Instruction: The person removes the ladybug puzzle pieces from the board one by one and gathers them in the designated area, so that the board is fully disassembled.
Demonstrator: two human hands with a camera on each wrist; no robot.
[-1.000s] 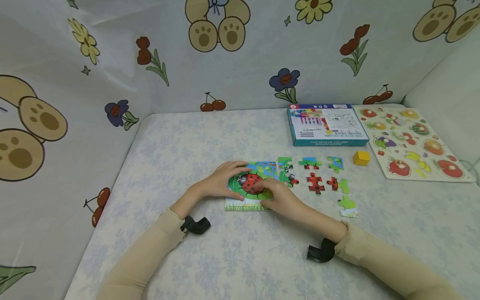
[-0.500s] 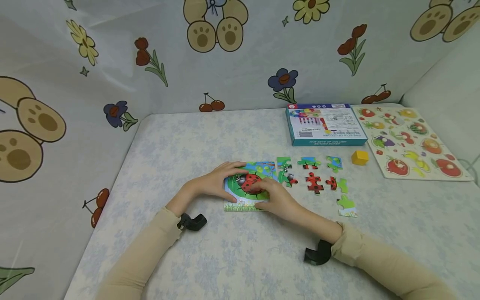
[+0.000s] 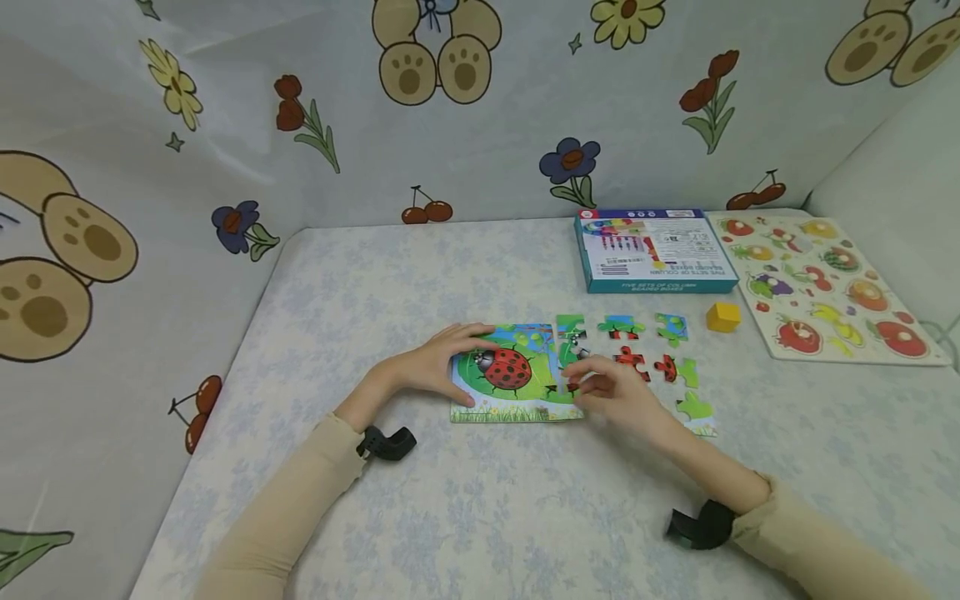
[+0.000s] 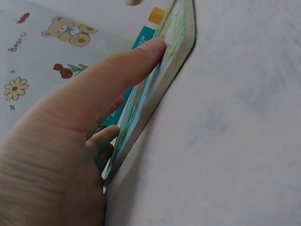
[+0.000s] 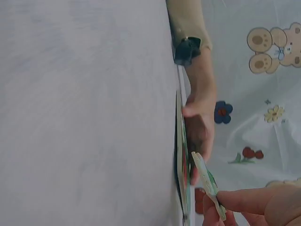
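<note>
A ladybug puzzle board lies flat in mid-table. My left hand lies over its left side, fingers spread along the top and thumb on the surface near the lower edge. My right hand pinches a puzzle piece between thumb and fingers at the board's right side. In the right wrist view the piece is tilted, apart from the board; in the head view it shows grass along its lower edge. Loose puzzle pieces with green, blue and red parts lie just to the right, partly behind my right hand.
A teal-edged box lies at the back right. Beside it is a white fruit board. A yellow cube sits in front of the box. A patterned curtain hangs behind the table.
My right hand has moved right, off the ladybug picture, and now carries a puzzle piece from the board's lower right. My left hand stays in place on the board.
</note>
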